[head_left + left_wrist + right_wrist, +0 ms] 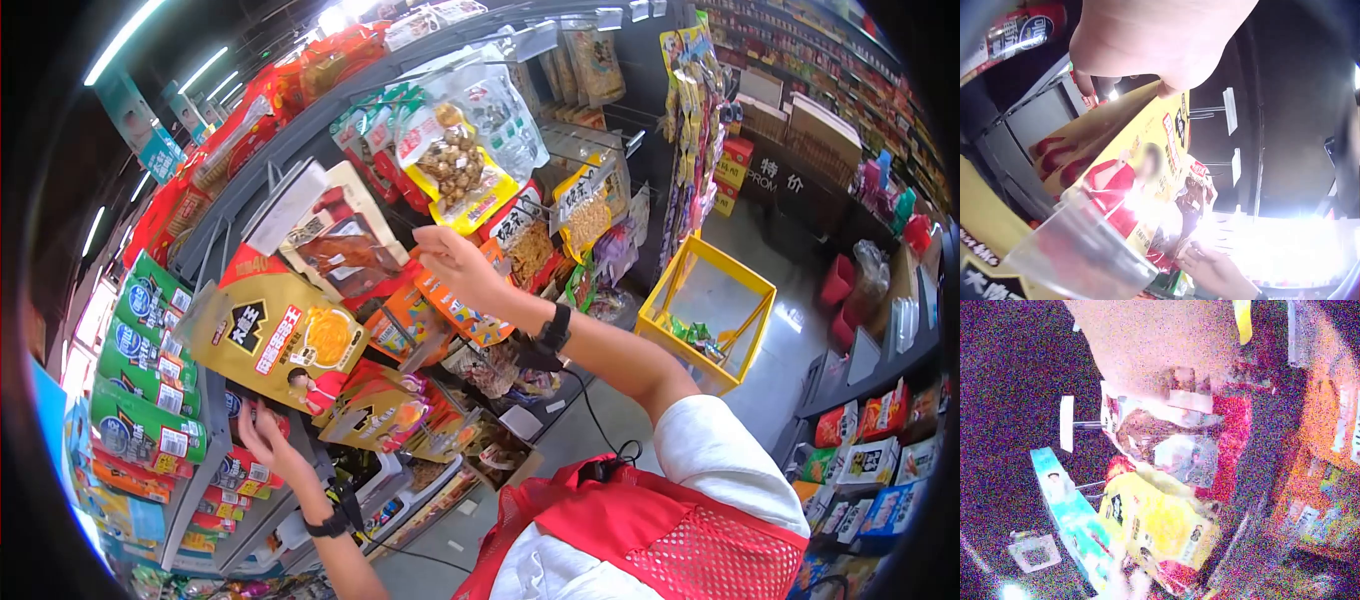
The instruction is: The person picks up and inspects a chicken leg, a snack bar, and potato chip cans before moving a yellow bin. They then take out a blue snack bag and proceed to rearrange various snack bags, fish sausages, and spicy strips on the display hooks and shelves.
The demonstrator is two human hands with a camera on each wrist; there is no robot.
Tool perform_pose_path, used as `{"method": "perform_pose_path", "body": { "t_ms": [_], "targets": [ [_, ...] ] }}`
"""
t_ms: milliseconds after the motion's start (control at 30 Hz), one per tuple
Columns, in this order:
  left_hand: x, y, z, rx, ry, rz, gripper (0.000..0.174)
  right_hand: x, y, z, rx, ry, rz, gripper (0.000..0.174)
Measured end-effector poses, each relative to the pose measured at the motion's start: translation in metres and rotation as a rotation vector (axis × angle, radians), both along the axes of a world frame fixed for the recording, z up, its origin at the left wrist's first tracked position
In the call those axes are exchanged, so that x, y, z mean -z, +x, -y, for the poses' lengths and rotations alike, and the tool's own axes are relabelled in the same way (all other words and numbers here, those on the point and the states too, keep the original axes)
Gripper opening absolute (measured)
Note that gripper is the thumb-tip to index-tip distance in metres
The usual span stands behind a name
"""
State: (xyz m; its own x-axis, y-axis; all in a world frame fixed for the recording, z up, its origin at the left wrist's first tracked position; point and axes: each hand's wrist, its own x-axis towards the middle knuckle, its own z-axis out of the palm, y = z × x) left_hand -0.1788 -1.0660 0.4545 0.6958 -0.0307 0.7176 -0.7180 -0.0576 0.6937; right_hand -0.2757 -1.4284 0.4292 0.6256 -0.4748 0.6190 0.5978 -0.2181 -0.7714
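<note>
hands well apart, left hand [272, 447] fingers loose right by the lower edge of the hanging gold bag [275, 335], right hand [465, 268] at the brown snack pack [350, 255] just above, can't tell if it's pinching

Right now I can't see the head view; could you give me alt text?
The left hand is at the lower edge of a large gold bag, and the right hand is beside a cream bag showing brown food, among hanging snack bags. At the picture's right is a yellow basket with green packets inside.
</note>
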Motion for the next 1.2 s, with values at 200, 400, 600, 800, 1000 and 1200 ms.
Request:
{"method": "perform_pose_path", "body": {
  "t_ms": [200,400,600,800,1000,1200],
  "targets": [
    [0.11,-0.07,-0.062,-0.295,0.129,-0.208,0.025,0.051,-0.064,-0.001,-0.108,0.231,-0.091,0.014],
    [0.15,-0.135,-0.085,-0.359,0.16,-0.373,0.02,0.106,-0.105,-0.016,-0.155,0.509,-0.162,0.01],
    [0.144,-0.174,-0.079,-0.307,0.141,-0.33,0.018,0.126,-0.145,-0.03,-0.183,0.587,-0.185,0.012],
    [0.168,-0.208,-0.075,-0.202,0.124,-0.413,0.021,0.155,-0.219,-0.035,-0.012,0.583,-0.307,0.013],
    [0.223,-0.266,-0.093,-0.072,0.127,-0.554,0.024,0.169,-0.308,-0.035,0.107,0.569,-0.492,0.014],
    [0.289,-0.309,-0.123,-0.113,0.03,-0.731,0.022,0.135,-0.345,-0.035,0.232,0.485,-0.448,0.013]
  ]
}}
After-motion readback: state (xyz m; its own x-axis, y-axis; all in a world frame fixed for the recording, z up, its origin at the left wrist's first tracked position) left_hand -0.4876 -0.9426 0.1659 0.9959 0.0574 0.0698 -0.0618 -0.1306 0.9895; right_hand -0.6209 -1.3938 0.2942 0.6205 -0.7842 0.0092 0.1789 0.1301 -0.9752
